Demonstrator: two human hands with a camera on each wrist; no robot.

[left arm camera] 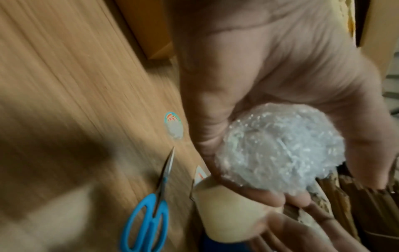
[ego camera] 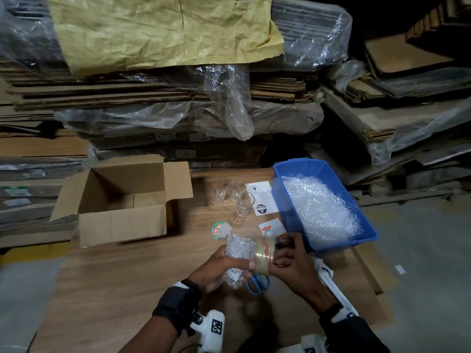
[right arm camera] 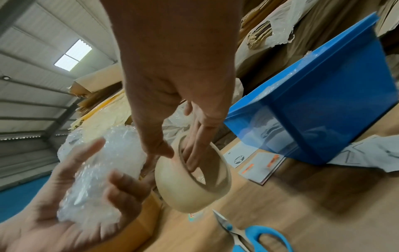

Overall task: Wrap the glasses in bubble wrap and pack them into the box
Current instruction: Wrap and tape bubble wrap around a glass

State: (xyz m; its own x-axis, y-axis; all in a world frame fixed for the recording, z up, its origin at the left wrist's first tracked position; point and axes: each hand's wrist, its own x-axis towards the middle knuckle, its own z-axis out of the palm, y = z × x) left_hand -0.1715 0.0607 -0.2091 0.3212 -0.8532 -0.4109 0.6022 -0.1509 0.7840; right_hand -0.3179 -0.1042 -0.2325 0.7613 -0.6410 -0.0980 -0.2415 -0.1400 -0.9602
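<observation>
Now wrapped glass (ego camera: 235,253) slanting up-left

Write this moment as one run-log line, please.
left hand: holds bubble-wrapped glass | right hand: holds tape roll | box: empty | bare glasses: three

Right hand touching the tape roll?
Touching. The right wrist view shows the right hand with fingers hooked through the core of the tape roll, thumb against its outer face.
</observation>
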